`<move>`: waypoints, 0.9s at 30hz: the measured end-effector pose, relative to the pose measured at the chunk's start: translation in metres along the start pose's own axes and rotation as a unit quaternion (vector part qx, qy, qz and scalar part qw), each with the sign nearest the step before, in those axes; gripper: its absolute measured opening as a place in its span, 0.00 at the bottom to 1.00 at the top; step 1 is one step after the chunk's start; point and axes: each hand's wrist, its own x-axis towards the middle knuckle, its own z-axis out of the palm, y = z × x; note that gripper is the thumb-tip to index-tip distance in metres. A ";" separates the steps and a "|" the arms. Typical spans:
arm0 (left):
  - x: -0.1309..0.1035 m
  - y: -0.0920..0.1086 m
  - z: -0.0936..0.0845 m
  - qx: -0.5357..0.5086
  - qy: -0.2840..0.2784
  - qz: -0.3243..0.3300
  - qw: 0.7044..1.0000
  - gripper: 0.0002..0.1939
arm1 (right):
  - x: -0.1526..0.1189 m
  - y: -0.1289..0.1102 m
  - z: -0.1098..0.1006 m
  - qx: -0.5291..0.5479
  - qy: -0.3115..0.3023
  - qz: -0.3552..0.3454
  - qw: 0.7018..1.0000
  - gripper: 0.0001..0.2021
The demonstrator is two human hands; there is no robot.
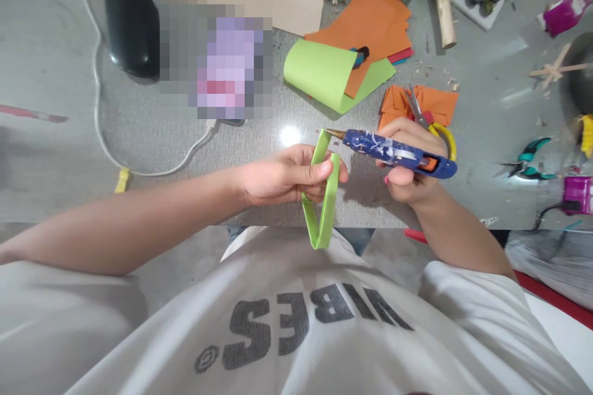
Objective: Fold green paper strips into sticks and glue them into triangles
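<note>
My left hand (291, 174) pinches a narrow folded strip of light green paper (330, 210) between thumb and fingers. The strip is bent into a long loop whose upper ends stand apart. Around a blue glue gun (384, 149) marked with white smears, my right hand (410, 166) is closed. Its metal tip points left and is at the upper end of the strip; whether they touch is hard to tell. Just beyond my right hand lie yellow-handled scissors (445, 139) and folded orange paper (442, 105).
Orange sheets (377, 21) and a curled green sheet (319, 71) lie beyond my hands. At the left are a black mouse (132, 26), a white cable (96, 74) and a blurred phone (229, 65). Teal pliers (532, 159) lie on the right.
</note>
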 end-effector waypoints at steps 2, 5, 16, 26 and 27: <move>0.000 0.000 -0.001 -0.002 -0.004 0.002 1.000 0.32 | -0.002 0.001 0.001 -0.014 0.009 0.004 1.000 0.36; 0.001 0.000 -0.001 0.000 -0.010 0.007 1.000 0.32 | -0.004 0.002 0.002 -0.035 0.021 0.006 0.999 0.37; -0.001 0.003 0.001 0.009 0.010 -0.002 1.000 0.33 | -0.006 0.004 -0.004 -0.045 -0.006 0.004 0.999 0.35; -0.003 0.002 -0.002 0.021 0.016 -0.005 1.000 0.33 | -0.005 0.004 -0.002 -0.054 0.014 -0.007 0.998 0.36; -0.002 0.002 -0.002 0.024 0.018 -0.003 1.000 0.33 | -0.006 0.004 -0.002 -0.053 0.013 0.009 0.998 0.37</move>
